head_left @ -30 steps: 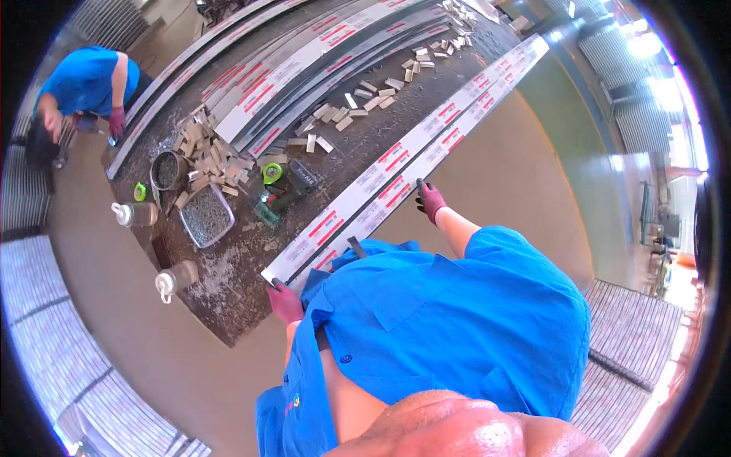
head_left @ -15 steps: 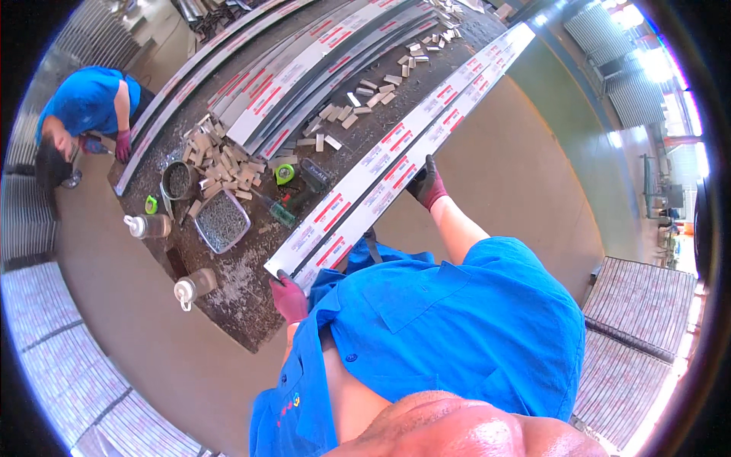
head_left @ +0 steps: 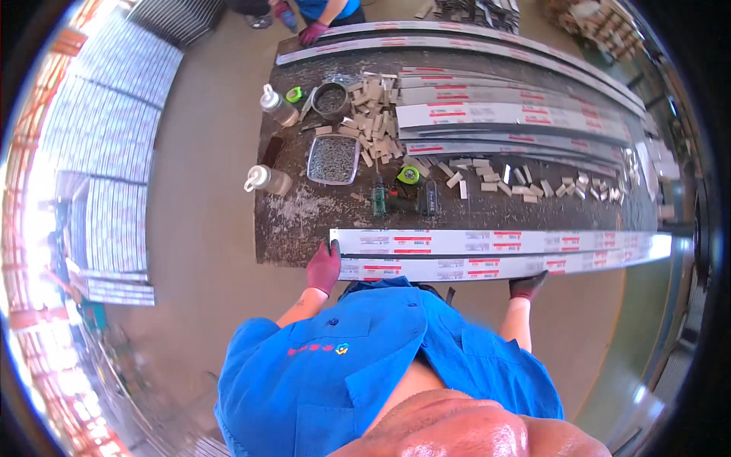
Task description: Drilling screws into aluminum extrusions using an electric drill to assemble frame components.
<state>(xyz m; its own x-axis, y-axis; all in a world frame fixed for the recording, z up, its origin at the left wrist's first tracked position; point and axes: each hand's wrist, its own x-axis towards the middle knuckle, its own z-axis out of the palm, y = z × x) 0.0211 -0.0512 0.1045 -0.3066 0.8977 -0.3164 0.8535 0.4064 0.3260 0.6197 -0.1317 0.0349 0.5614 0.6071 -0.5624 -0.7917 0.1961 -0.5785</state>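
Two long white film-covered metal strips (head_left: 445, 268), printed with red labels and parted by a dark gap, lie side by side along the table's near edge. I cannot tell whether they are joined. My left hand (head_left: 324, 268), in a dark red glove, is closed on their left end with the thumb on top. Farther right, my right hand (head_left: 527, 286), gloved in dark red and black, grips the near edge from below. Just beyond the strips lie a green-and-black power drill (head_left: 400, 202) and a green tape measure (head_left: 408, 175).
On the dark worktable (head_left: 304, 247) are a tub of screws (head_left: 333, 160), a round tin (head_left: 331, 100), small metal blocks (head_left: 373, 114), two bottles (head_left: 268, 180) and more long strips (head_left: 510, 114). A co-worker's gloved hand (head_left: 313, 33) rests at the far edge. Stacked profiles (head_left: 114, 175) stand left.
The view has turned, so the table and strips now run level across the picture instead of slanting. Both my hands still grip the strips. The co-worker now shows only at the top edge.
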